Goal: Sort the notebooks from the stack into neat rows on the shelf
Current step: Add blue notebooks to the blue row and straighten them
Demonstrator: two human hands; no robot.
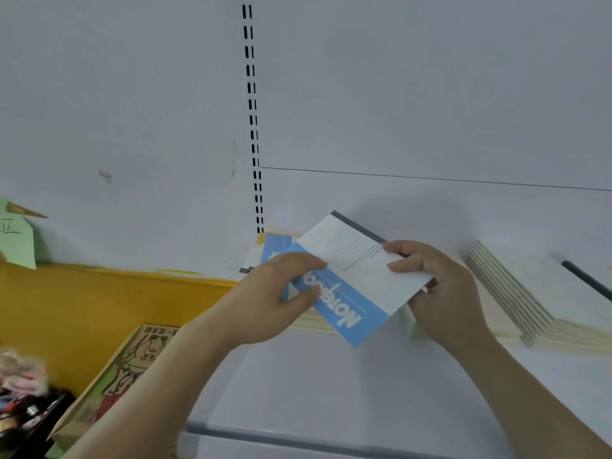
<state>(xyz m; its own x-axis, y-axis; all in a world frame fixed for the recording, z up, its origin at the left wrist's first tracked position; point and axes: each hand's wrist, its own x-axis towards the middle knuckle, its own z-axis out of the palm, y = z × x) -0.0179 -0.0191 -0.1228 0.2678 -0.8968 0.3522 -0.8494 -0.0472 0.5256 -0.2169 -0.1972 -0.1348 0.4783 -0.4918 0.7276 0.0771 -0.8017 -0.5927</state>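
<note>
Held: blue-and-white paper notebook (347, 279), tilted above the white metal shelf (331, 392), ready for placing.
Grip: left hand (275, 293) and right hand (440, 286) pinch opposite edges, steadying it.
Rows: cream notebook pile (530, 299) at shelf's right back.

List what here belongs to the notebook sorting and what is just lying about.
Belongs to the job:
- held notebook, gripped by left hand and right hand
- notebooks beneath it
- fanned row of notebooks
- white shelf

Lying about:
- cartoon-printed box
- green paper sign
- clutter at bottom left
</note>
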